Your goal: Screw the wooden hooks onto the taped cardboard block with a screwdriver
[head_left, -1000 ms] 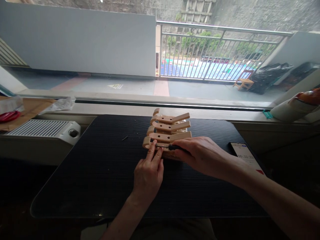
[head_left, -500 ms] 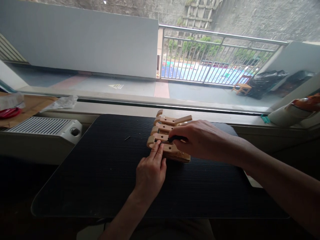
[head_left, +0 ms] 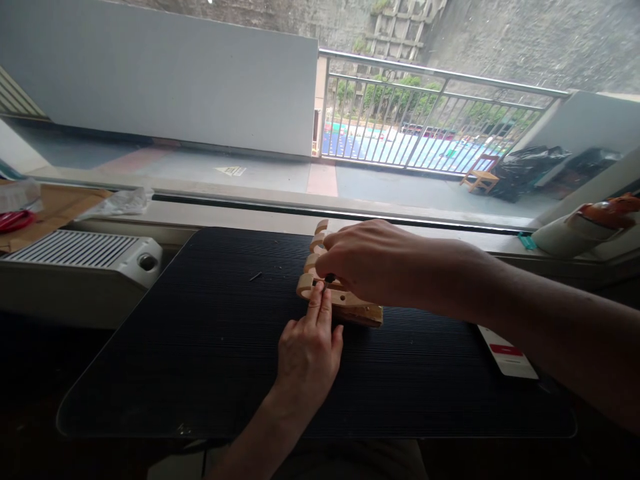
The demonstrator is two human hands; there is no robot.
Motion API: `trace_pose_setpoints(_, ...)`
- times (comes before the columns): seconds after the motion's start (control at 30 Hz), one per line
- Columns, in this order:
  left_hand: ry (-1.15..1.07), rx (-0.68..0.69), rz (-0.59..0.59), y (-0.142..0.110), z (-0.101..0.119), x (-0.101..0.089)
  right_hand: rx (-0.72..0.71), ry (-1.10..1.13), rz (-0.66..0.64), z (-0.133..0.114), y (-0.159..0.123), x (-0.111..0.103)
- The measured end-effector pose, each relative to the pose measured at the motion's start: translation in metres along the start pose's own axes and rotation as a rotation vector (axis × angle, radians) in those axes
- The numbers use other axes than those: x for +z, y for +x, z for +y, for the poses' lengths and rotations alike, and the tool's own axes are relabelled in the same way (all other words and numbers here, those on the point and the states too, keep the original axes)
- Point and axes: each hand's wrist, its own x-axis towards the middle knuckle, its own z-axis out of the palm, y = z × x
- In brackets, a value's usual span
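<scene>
A light wooden piece (head_left: pixel 357 313) with several curved, finger-like strips and round holes lies on the black table (head_left: pixel 210 360). My left hand (head_left: pixel 310 350) reaches it from the near side, index and middle fingers stretched out and pressing their tips on the nearest strip, thumb apart. Above the wood, my right hand (head_left: pixel 373 260) is closed round a black-handled tool (head_left: pixel 330 277). Its thin tip points down beside my left fingertips. My right hand hides most of the handle and the far right of the wood, so the tool's exact kind is unclear.
Small dark scraps (head_left: pixel 255 276) lie left of the wood. Near my right forearm is a white and red flat item (head_left: pixel 507 350). A white slotted radiator (head_left: pixel 85 260) stands at left, and a window sill (head_left: pixel 240 219) runs behind the table.
My right hand has turned and moved left over the wood, bringing the tool more upright and hiding more of the strips. My left hand has shifted slightly right.
</scene>
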Motion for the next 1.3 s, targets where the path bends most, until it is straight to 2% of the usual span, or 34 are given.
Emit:
trace_pose_setpoints(0.1, 0.028, -0.025, -0.019, -0.003, 0.005, 0.000, 0.062, -0.055, -0.103, -0.008, 0.010, -0.006)
trace_pose_setpoints(0.27, 0.004, -0.013, -0.031, -0.004, 0.003, 0.001, 0.079, -0.058, -0.023, 0.002, 0.015, 0.000)
trace_pose_setpoints(0.43, -0.025, -0.008, -0.082, 0.000, 0.001, -0.003, 0.142, -0.063, -0.019, 0.010, 0.005, -0.003)
trace_pose_setpoints(0.63, -0.010, 0.013, -0.119, 0.000, -0.003, -0.006, 0.056, -0.046, 0.002, 0.010, 0.003, 0.000)
trace_pose_setpoints(0.77, -0.008, 0.016, -0.117, -0.002, -0.005, -0.004, 0.095, -0.022, 0.007, 0.011, 0.004, 0.006)
trace_pose_setpoints(0.9, -0.009, 0.021, -0.099, -0.001, -0.004, -0.004, 0.112, -0.039, 0.004, 0.010, 0.005, 0.002)
trace_pose_setpoints(1.03, -0.013, 0.006, -0.101, 0.000, -0.003, -0.004, 0.059, -0.055, -0.006, 0.008, 0.007, -0.004)
trace_pose_setpoints(1.17, -0.017, 0.011, -0.095, -0.003, -0.004, -0.001, 0.011, -0.020, 0.035, 0.012, 0.009, 0.002)
trace_pose_setpoints(1.3, -0.019, 0.018, -0.109, -0.005, -0.005, 0.000, 0.101, 0.016, 0.035, 0.016, 0.007, 0.008)
